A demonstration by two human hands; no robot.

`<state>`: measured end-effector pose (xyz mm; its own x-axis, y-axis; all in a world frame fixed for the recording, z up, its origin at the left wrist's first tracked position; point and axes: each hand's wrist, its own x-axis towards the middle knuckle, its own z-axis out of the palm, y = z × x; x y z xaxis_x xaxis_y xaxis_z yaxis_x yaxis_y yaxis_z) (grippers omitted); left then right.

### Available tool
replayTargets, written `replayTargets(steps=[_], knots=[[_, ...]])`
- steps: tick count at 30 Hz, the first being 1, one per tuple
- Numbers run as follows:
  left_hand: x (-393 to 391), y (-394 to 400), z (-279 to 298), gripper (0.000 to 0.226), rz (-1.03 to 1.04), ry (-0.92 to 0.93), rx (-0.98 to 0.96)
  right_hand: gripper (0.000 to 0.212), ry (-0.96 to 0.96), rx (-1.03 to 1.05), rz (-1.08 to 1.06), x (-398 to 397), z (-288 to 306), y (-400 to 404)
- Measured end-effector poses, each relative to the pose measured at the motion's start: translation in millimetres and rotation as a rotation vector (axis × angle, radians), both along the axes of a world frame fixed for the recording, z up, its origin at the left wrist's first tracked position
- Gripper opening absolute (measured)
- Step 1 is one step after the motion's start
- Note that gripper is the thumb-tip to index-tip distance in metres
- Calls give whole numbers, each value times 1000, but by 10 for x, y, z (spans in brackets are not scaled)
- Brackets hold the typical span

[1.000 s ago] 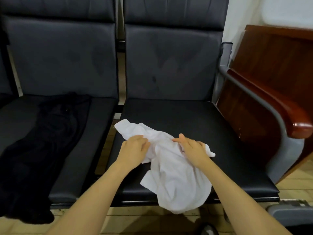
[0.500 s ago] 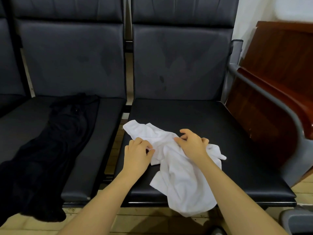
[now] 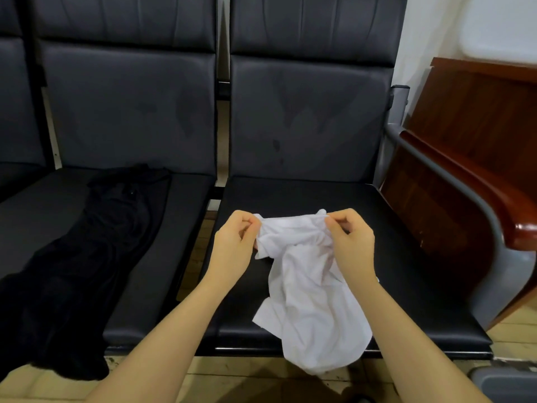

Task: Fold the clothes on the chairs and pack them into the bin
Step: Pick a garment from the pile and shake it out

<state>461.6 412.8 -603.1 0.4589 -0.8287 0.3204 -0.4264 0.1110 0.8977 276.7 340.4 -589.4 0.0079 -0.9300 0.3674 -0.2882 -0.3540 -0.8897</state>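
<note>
I am counting two garments: one white garment (image 3: pixel 305 289) lying on the right-hand seat, and one black garment (image 3: pixel 72 263) draping over the left-hand seat. I am seeing two full black chairs, the left chair (image 3: pixel 128 112) and the right chair (image 3: pixel 311 117), with part of a third chair (image 3: pixel 17 112) showing at the left edge. Two hands are showing, the left hand (image 3: pixel 235 245) and the right hand (image 3: pixel 351 242). One wooden armrest (image 3: pixel 511 219) is sitting at the right.

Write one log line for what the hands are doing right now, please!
left hand: pinches white garment top edge | right hand: pinches same edge | white garment: crumpled on right seat | black garment: unfolded, left seat
</note>
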Motion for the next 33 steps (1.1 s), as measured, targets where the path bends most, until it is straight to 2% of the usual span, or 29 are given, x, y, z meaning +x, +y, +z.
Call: replayTargets(steps=[3, 8, 12, 14, 17, 20, 21, 24, 28, 31, 33], knots=[[-46, 9, 77, 10, -12, 50, -57, 12, -19, -39, -34, -88, 29, 58], [-25, 56, 223, 14, 49, 69, -101, 15, -10, -109, -86, -210, 112, 135], [-23, 100, 226, 13, 28, 45, -54, 14, 229, -43, -51, -257, -21, 120], [-64, 112, 207, 14, -15, 31, -20, 25, 392, -30, 37, -212, -57, 115], [-76, 103, 166, 12, -32, -41, 24, 31, 603, 13, 191, -104, -39, 147], [21, 101, 38, 11, 43, -149, 106, 22, 713, 42, 219, -58, -115, 183], [70, 109, -20, 11, 73, -166, 137, 19, 704, 30, 198, -54, -145, 179], [176, 133, -125, 10, 136, -109, 212, 28, 624, 2, 209, -37, -222, 174], [202, 114, -108, 6, 166, -19, 208, 18, 513, -68, 279, 32, -273, 266], [209, 75, -110, 23, 160, -134, 256, 21, 310, -44, 137, 72, -239, 162], [217, 36, -92, 23, 138, -260, 355, 22, 294, -17, 30, 76, -213, 46]])
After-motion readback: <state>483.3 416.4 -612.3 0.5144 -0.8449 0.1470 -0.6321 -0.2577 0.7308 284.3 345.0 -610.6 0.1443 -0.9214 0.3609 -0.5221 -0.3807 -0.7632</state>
